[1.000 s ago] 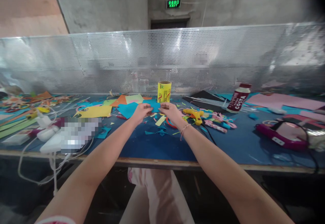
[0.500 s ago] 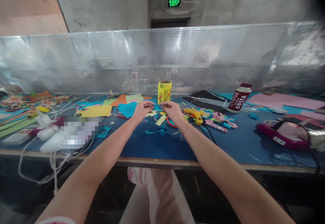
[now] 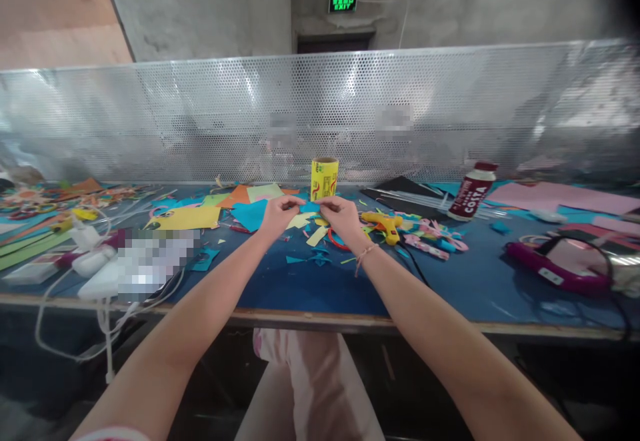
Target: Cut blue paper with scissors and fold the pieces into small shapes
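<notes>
A small piece of blue paper (image 3: 311,207) spans the gap between my hands, just above the table. My left hand (image 3: 281,213) pinches its left end, and my right hand (image 3: 341,218) pinches the right end; the fingertips partly hide it. Right behind my hands stands a yellow printed roll (image 3: 325,178) with a hollow core. Blue paper scraps (image 3: 316,257) lie on the table below them. Close to my right wrist is a yellow glue gun (image 3: 386,225) with a black cord.
Coloured paper sheets (image 3: 193,218) lie left of my hands, near a white power strip (image 3: 100,281) with cables. Rightward are paper strips (image 3: 440,234), a brown COSTA bottle (image 3: 473,191) and a purple device (image 3: 555,269). A perforated metal screen (image 3: 225,121) borders the table's back.
My hands have risen very slightly and drawn a little apart. More of the blue paper shows between the fingertips.
</notes>
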`<control>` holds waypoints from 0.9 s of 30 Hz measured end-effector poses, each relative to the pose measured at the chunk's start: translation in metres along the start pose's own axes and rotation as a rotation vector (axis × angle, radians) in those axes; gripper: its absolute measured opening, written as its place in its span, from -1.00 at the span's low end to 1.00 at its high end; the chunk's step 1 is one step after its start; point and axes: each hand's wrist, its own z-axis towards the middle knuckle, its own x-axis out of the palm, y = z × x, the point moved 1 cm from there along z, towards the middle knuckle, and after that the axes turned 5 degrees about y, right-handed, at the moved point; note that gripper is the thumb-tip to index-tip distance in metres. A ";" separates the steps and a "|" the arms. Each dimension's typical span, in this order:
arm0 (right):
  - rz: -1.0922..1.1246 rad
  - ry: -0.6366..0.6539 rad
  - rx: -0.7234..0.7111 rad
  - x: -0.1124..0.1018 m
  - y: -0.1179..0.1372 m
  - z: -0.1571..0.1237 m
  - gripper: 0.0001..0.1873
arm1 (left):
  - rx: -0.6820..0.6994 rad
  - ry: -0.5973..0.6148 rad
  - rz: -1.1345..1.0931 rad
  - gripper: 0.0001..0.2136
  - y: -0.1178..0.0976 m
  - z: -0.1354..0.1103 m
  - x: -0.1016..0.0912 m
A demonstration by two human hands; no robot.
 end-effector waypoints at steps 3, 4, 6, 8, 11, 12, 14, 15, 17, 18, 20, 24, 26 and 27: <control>0.086 0.013 -0.002 0.000 0.005 -0.001 -0.83 | 0.013 -0.021 -0.057 -0.83 -0.002 0.000 -0.001; 0.099 0.013 0.002 0.000 0.007 -0.001 -0.83 | 0.003 -0.020 -0.091 -0.82 -0.002 0.000 -0.001; 0.079 0.005 0.005 0.000 0.011 -0.001 -0.83 | -0.030 -0.013 -0.168 -0.82 -0.003 -0.001 0.000; 0.035 -0.008 0.016 0.001 0.012 -0.001 -0.84 | -0.069 -0.013 -0.225 -0.86 -0.003 -0.001 0.002; 0.062 -0.003 0.057 0.002 0.007 0.001 -0.84 | -0.121 -0.030 -0.297 -0.83 -0.003 -0.002 0.006; 0.091 0.000 0.076 0.003 0.004 0.002 -0.83 | -0.141 -0.029 -0.327 -0.79 -0.003 -0.002 0.007; 0.149 0.004 0.112 0.004 -0.002 0.003 -0.80 | -0.181 -0.021 -0.387 -0.75 -0.003 -0.003 0.009; 0.174 0.004 0.131 0.004 -0.005 0.004 -0.78 | -0.202 -0.015 -0.411 -0.73 -0.002 -0.003 0.010; 0.220 -0.001 0.166 0.004 -0.009 0.004 -0.70 | -0.245 -0.015 -0.455 -0.71 -0.001 -0.002 0.011; 0.246 -0.009 0.177 0.004 -0.010 0.004 -0.65 | -0.265 -0.023 -0.480 -0.70 0.000 -0.002 0.011; 0.306 -0.025 0.190 0.004 -0.011 0.005 -0.57 | -0.308 -0.050 -0.533 -0.68 0.002 -0.001 0.012; 0.436 0.025 0.264 0.003 -0.006 0.003 -0.59 | -0.381 0.002 -0.638 -0.70 0.003 -0.001 0.012; 0.487 0.060 0.308 0.003 -0.002 0.002 -0.63 | -0.398 0.055 -0.669 -0.74 0.003 -0.001 0.012; 0.506 0.068 0.325 0.003 -0.001 0.002 -0.64 | -0.403 0.070 -0.672 -0.76 0.002 -0.002 0.011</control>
